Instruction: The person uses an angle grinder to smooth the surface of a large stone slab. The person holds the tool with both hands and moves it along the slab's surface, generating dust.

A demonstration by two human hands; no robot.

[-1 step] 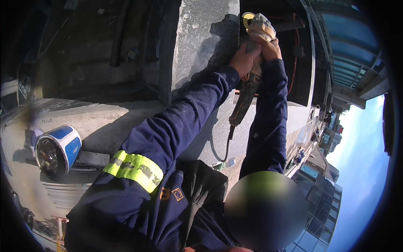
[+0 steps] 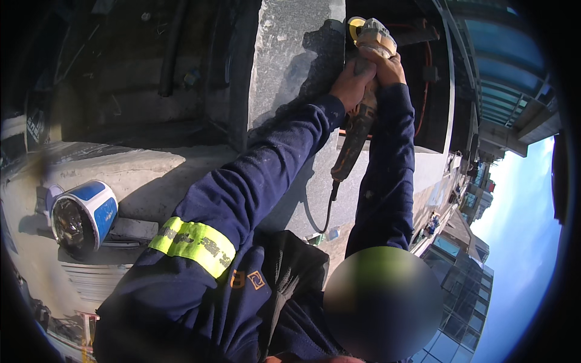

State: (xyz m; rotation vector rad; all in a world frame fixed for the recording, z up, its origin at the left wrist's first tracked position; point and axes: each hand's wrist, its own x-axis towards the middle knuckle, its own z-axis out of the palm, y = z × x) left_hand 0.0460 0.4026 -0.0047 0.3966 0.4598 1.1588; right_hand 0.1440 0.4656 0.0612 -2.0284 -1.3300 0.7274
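The angle grinder point(image 2: 357, 115) looks like matt, dusty hard plastic along its dark body, with a pale, duller head casing and a yellow plastic part at the top; its cord point(image 2: 318, 212) looks like smooth black rubber; the concrete column point(image 2: 290, 66) is grey, rough and speckled, chalky in the sun; the concrete ledge point(image 2: 151, 175) is coarse and dust-coated; the tin can point(image 2: 85, 215) at the ledge's left end is glossy blue and white painted metal; the sleeve point(image 2: 254, 181) is matt navy woven cloth, flecked with pale dust; its yellow band point(image 2: 192, 245) is a shinier reflective fabric.
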